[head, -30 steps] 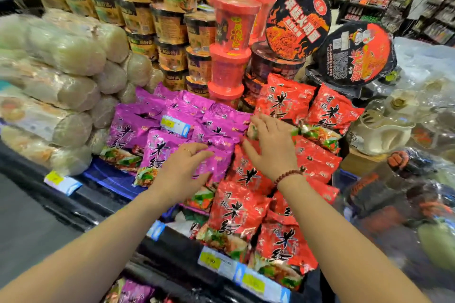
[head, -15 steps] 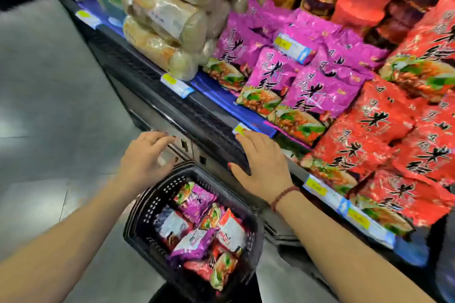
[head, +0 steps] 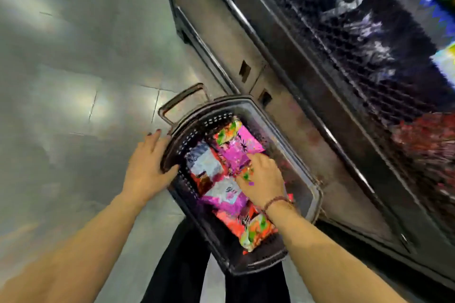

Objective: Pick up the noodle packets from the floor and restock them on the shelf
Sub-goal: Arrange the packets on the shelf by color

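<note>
Left hand (head: 145,170) is resting on basket (head: 317,194) rim, grip wide | right hand (head: 264,179) is touching noodle packets (head: 236,152) inside basket, grip unclear

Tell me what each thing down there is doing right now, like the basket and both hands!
basket, on the floor, partly filled
basket handle, sticking out at the far end, unheld
noodle packets, piled inside the basket
left hand, resting on the basket's rim, fingers fairly straight
right hand, reaching into the basket; grip too blurred to tell
pink packet, on top, touched by the right hand
</note>
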Demonstrator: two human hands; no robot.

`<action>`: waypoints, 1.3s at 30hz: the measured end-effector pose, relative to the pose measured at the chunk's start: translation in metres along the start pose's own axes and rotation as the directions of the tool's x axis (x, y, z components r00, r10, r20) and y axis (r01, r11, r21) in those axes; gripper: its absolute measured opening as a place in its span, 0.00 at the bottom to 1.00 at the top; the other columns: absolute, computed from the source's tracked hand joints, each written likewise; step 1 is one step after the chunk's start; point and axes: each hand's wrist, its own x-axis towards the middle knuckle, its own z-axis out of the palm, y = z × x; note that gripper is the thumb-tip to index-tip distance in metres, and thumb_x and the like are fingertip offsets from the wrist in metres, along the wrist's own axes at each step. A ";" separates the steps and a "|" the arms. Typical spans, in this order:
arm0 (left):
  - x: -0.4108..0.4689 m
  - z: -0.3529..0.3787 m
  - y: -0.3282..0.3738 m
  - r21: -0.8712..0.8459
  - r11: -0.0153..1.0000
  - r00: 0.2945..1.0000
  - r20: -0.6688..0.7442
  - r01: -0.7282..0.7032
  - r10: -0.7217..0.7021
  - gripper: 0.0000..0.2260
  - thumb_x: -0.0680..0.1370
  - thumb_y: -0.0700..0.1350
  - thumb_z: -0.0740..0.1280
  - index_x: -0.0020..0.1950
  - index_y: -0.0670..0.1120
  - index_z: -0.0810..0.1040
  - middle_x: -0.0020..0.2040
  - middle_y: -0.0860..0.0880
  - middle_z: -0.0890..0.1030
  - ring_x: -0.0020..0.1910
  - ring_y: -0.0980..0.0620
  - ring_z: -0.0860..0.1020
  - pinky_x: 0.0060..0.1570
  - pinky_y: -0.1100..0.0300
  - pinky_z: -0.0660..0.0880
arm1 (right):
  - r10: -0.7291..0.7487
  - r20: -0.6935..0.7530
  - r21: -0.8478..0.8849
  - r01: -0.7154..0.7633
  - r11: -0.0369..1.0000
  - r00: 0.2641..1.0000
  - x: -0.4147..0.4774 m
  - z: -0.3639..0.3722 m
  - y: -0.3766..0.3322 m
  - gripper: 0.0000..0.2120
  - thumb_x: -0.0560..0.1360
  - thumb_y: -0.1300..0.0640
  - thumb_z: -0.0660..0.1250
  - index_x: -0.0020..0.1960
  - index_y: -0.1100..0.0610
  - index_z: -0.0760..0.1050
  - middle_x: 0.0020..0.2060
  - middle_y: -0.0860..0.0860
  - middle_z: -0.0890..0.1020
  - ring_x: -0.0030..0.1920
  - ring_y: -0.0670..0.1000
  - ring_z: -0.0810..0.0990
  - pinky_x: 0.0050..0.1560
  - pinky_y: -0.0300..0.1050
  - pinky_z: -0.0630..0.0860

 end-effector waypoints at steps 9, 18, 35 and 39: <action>0.005 0.087 -0.043 -0.038 0.997 0.997 0.043 0.070 -0.068 0.38 0.70 0.51 0.76 0.76 0.46 0.65 0.77 0.42 0.62 0.76 0.38 0.58 0.71 0.41 0.63 | 0.175 0.331 0.053 -0.204 0.978 0.927 0.003 0.116 0.033 0.51 0.64 0.33 0.74 0.78 0.45 0.52 0.78 0.54 0.50 0.76 0.59 0.51 0.75 0.55 0.57; 0.000 0.110 -0.068 -0.034 0.999 1.000 0.013 0.000 0.000 0.33 0.71 0.56 0.67 0.73 0.43 0.68 0.76 0.41 0.63 0.74 0.38 0.60 0.67 0.41 0.67 | 0.011 0.441 -0.072 0.024 0.997 0.898 0.016 0.162 0.037 0.35 0.76 0.57 0.67 0.78 0.46 0.55 0.78 0.50 0.54 0.78 0.56 0.47 0.76 0.53 0.56; 0.028 0.055 -0.005 -0.739 0.565 0.854 0.508 0.366 0.111 0.35 0.64 0.48 0.82 0.66 0.60 0.71 0.62 0.55 0.79 0.61 0.55 0.79 0.60 0.58 0.76 | -0.191 0.687 0.694 -0.555 0.459 0.701 0.095 0.004 0.014 0.15 0.66 0.66 0.73 0.51 0.57 0.79 0.41 0.53 0.85 0.40 0.51 0.84 0.44 0.47 0.81; 0.038 0.044 -0.003 -0.751 0.454 0.792 0.593 0.479 0.146 0.35 0.59 0.49 0.80 0.65 0.51 0.74 0.55 0.51 0.84 0.53 0.51 0.83 0.52 0.58 0.80 | -0.139 0.711 0.676 -0.615 0.405 0.689 0.105 0.011 -0.009 0.12 0.65 0.62 0.70 0.48 0.58 0.76 0.34 0.49 0.84 0.36 0.47 0.83 0.38 0.42 0.80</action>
